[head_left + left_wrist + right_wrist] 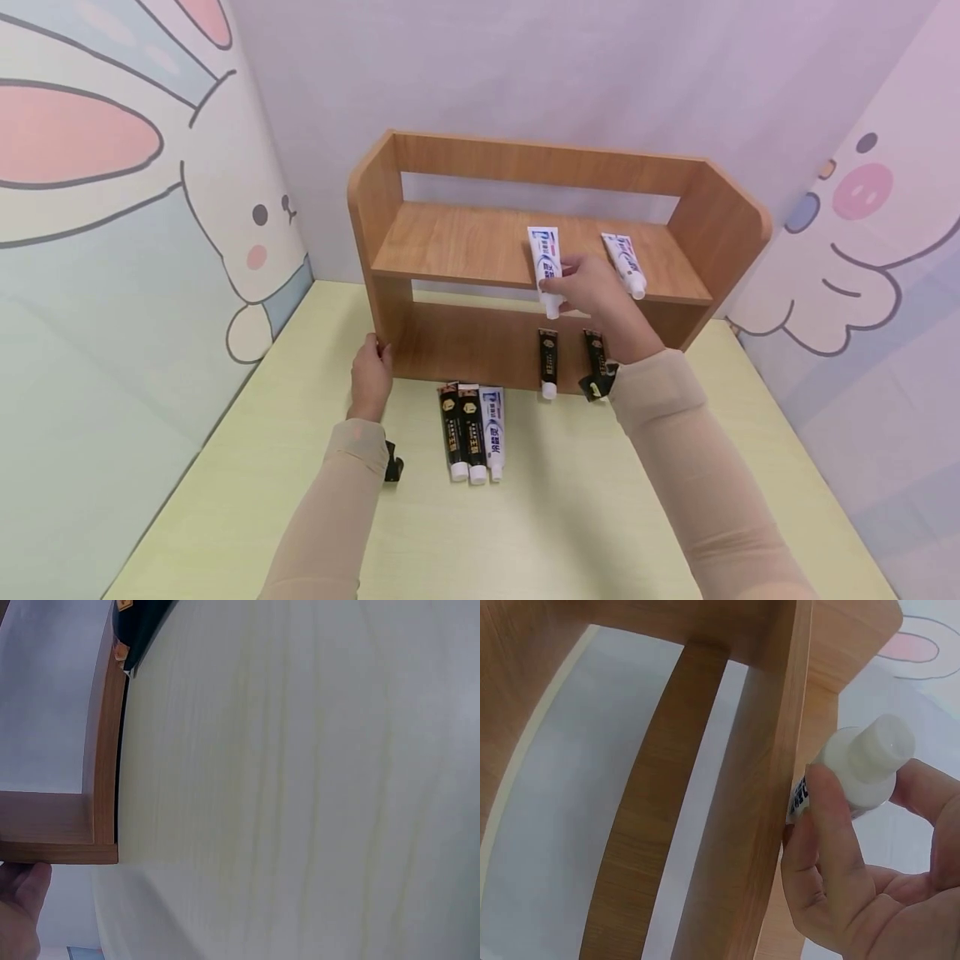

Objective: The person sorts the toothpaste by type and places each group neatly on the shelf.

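Observation:
My right hand (588, 287) grips a white toothpaste tube (546, 258) with blue lettering at the front edge of the upper shelf (457, 242), its cap pointing toward me. In the right wrist view the fingers (832, 825) and thumb wrap the tube near its white cap (885, 746). A second white tube (624, 262) lies to the right on the same shelf. My left hand (371, 375) touches the lower left side of the wooden rack (382, 304); in the left wrist view its fingertips (34, 885) rest against the side panel, partly hidden.
On the lower shelf lie two black tubes, one in the middle (548, 362) and one (595, 350) partly behind my right wrist. Two black tubes (452, 433) and a white tube (492, 429) lie side by side on the table (255, 475) before the rack. Cartoon-printed walls (255, 167) stand around.

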Demonstrator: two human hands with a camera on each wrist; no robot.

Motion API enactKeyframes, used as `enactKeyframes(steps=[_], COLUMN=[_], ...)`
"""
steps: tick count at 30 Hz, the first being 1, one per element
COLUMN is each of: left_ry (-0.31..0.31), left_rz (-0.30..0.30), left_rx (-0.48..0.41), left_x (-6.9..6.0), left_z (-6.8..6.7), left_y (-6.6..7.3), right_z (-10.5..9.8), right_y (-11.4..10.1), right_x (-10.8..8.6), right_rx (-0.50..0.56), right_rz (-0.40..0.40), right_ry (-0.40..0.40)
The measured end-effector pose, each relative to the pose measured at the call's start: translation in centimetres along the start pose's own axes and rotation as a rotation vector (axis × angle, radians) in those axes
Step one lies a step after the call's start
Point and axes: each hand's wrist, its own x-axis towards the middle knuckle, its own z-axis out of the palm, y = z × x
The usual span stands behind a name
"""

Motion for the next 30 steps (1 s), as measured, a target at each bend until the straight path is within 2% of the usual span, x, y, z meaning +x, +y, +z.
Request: enactKeyframes(steps=[5, 12, 18, 30], left_ry=[0.0, -0.002, -0.001, -0.004], left_rz=[-0.002, 0.003, -0.001, -0.009], left_rx=[0.003, 0.006, 0.004, -0.006], left_x=[0.0, 0.1, 0.0, 0.1], left_z=[0.1, 0.1, 0.2, 0.1], left_y=[0.0, -0.1, -0.1, 0.0], right_z=[-0.2, -0.6, -0.8, -0.9], right_y=[-0.3, -0.7, -0.8, -1.5], right_x=[1.0, 2.0, 2.6, 3.1], right_rx=[0.041, 0.021, -0.011, -0.036], right_rz=[0.008, 0.014, 0.051, 0.084], right_ry=[0.017, 0.015, 0.014, 0.002])
